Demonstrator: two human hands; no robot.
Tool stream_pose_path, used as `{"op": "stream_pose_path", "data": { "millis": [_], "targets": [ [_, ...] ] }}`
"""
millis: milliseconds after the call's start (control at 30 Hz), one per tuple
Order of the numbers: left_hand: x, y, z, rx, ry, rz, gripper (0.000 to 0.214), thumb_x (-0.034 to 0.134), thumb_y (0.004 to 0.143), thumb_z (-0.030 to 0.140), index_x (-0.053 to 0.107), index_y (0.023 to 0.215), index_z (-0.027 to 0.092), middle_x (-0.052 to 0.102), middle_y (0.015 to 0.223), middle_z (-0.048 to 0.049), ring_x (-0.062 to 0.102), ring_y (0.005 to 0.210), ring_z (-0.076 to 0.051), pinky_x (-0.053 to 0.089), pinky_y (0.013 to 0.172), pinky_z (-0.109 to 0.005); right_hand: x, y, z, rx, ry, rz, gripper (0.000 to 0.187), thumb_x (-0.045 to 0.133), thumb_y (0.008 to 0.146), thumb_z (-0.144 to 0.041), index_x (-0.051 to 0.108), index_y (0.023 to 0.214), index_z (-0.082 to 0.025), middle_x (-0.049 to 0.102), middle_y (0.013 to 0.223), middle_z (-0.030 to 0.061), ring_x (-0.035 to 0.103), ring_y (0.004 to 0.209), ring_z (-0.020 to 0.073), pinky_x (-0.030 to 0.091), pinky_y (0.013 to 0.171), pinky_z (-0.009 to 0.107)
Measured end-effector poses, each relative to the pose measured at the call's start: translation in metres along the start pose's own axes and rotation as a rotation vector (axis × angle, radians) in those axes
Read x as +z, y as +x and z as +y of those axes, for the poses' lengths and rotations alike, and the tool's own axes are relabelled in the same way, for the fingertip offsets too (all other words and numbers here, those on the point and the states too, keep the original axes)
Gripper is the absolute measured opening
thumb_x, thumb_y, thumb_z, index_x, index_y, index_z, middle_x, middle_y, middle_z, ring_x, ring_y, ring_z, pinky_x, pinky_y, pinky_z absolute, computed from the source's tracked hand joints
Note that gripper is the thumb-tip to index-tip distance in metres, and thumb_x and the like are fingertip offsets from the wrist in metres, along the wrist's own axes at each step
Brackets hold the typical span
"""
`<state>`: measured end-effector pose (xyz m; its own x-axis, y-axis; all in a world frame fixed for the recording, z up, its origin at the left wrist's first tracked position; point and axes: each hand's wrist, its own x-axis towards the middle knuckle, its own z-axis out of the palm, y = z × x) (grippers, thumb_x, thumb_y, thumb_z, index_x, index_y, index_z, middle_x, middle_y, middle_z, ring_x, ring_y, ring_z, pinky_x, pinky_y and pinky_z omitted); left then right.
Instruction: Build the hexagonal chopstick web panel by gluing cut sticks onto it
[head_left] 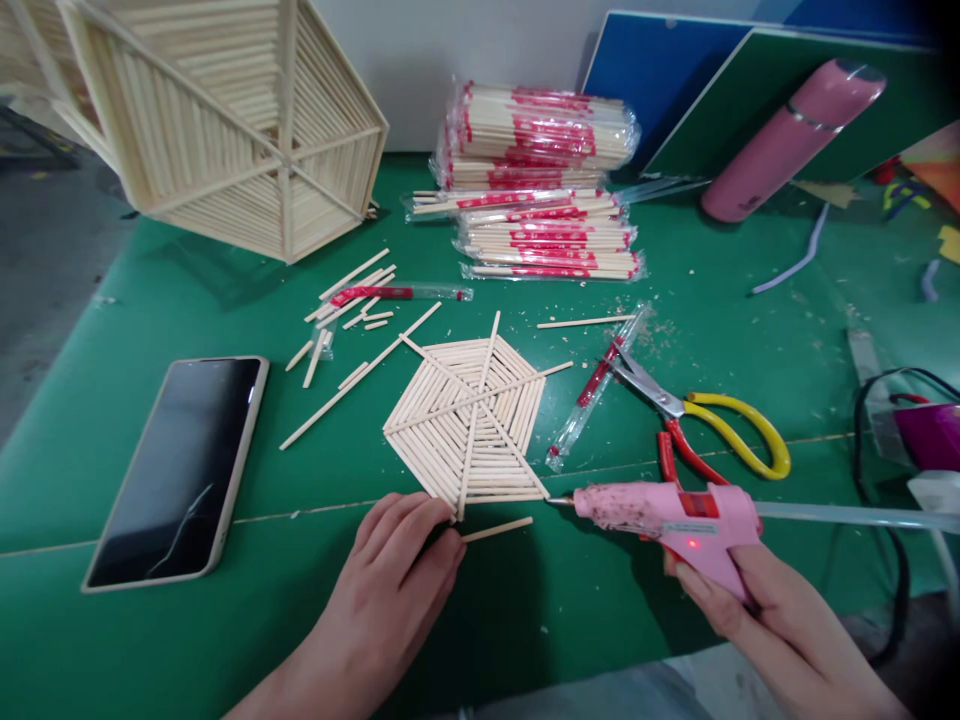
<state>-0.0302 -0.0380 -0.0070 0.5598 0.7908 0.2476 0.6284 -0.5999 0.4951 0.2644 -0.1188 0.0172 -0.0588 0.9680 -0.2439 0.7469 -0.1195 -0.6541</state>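
Observation:
A flat hexagon of glued wooden sticks [465,415] lies on the green table [187,620]. My left hand [394,575] rests fingers-down at its near corner, fingertips pinched on a short loose stick [496,529] lying just below the hexagon. My right hand [757,600] grips a pink hot glue gun [675,520], its red light on. The nozzle points left at the hexagon's lower right corner.
A black phone [180,470] lies at left. Yellow-and-red-handled shears [697,425] and a chopstick wrapper [592,395] lie right of the hexagon. Packs of chopsticks [540,180], cut stick pieces [352,310], a large stick structure [217,120] and a pink flask [787,140] stand farther back.

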Motion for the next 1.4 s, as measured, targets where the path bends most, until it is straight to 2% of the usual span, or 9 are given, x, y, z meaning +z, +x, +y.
{"op": "stream_pose_path", "data": {
  "millis": [233,367,800,1167,1400],
  "targets": [
    [-0.0009,0.0005,0.0009,-0.004,0.018,0.006,0.011,0.048,0.082,0.013,0.058,0.084,0.018,0.057,0.093,-0.0034,0.05,0.09,-0.016,0.039,0.086,-0.034,-0.0014,0.0011,0.0035,0.028,-0.019,-0.024,0.017,0.043,0.085,-0.031,0.053,0.094,-0.021,0.059,0.065,-0.0011,0.056,0.054,0.0125,0.047,0.046,0.018],
    [-0.0022,0.0009,0.0017,-0.013,0.025,0.01,0.012,0.047,0.082,0.012,0.058,0.083,0.018,0.058,0.091,-0.0037,0.051,0.089,-0.016,0.039,0.085,-0.034,-0.0013,0.0033,-0.0015,0.006,0.007,-0.029,0.016,0.045,0.084,-0.029,0.052,0.096,-0.021,0.06,0.067,-0.0008,0.057,0.056,0.0123,0.048,0.05,0.018],
    [-0.0017,0.0014,0.0017,0.003,0.051,0.013,0.012,0.048,0.082,0.013,0.058,0.081,0.018,0.058,0.091,-0.0041,0.052,0.088,-0.016,0.039,0.085,-0.034,-0.0007,0.0022,0.0005,0.018,-0.005,0.011,0.015,0.046,0.082,-0.032,0.056,0.085,-0.021,0.054,0.057,-0.0029,0.051,0.047,0.0114,0.044,0.042,0.018],
    [-0.0029,0.0014,0.0017,0.002,0.044,0.011,0.012,0.048,0.082,0.012,0.058,0.082,0.018,0.058,0.091,-0.0043,0.051,0.089,-0.017,0.04,0.085,-0.035,-0.0003,0.001,0.0034,0.019,-0.005,-0.01,0.016,0.045,0.084,-0.033,0.054,0.087,-0.021,0.056,0.06,-0.0014,0.054,0.05,0.012,0.046,0.044,0.019],
    [-0.0015,0.0018,0.0018,0.005,0.05,0.04,0.012,0.048,0.082,0.014,0.059,0.08,0.018,0.059,0.089,-0.0034,0.053,0.087,-0.016,0.04,0.085,-0.033,0.0005,0.0061,-0.0028,-0.008,0.015,0.046,0.013,0.047,0.083,-0.031,0.054,0.081,-0.021,0.053,0.055,-0.0034,0.05,0.045,0.0102,0.043,0.04,0.016]
  ]
}}
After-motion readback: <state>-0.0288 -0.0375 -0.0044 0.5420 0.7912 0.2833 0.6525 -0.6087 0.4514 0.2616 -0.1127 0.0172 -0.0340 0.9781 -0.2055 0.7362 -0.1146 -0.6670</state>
